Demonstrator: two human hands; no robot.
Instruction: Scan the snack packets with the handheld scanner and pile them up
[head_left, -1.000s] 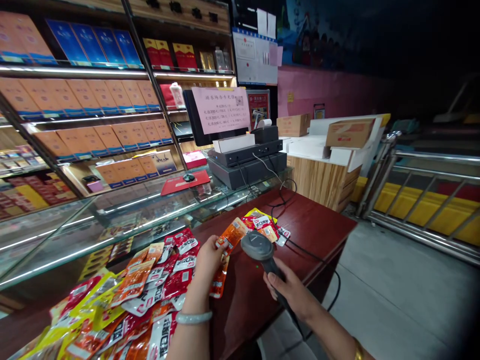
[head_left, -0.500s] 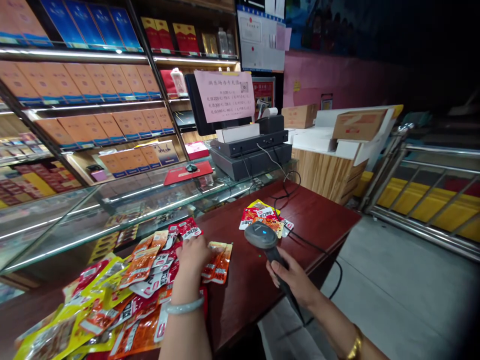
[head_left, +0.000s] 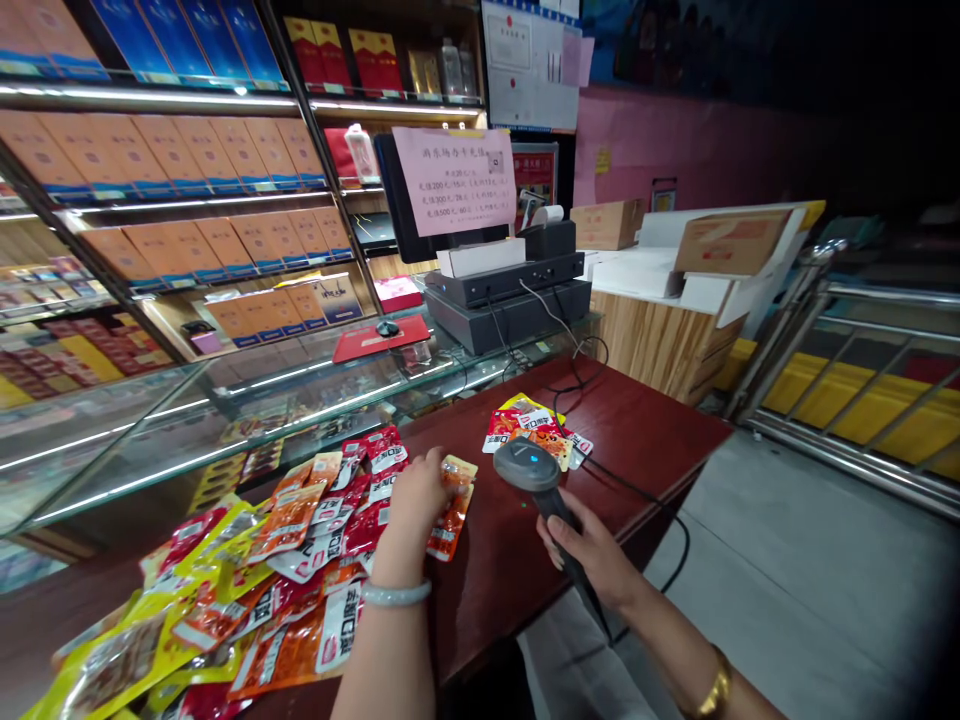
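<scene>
My right hand (head_left: 592, 555) grips the handle of a grey barcode scanner (head_left: 527, 466) with a blue light, held above the red-brown counter (head_left: 637, 430). Its cable (head_left: 660, 500) trails off the counter edge. My left hand (head_left: 416, 495) is closed on an orange snack packet (head_left: 452, 505) at the right edge of a big spread of red, orange and yellow snack packets (head_left: 247, 580). A small separate pile of packets (head_left: 536, 432) lies just beyond the scanner head.
A glass display case (head_left: 225, 400) runs along the left, with shelves of boxed cartons (head_left: 187, 160) behind. A cash register (head_left: 510, 290) with a pink sign (head_left: 456, 180) stands at the back. Cardboard boxes (head_left: 731, 240) and a metal railing (head_left: 862, 400) are to the right.
My left hand set an orange packet away from the scanner, dropped to the packet spread, and now pinches another orange packet. The scanner stayed nearly still, its blue light now on.
</scene>
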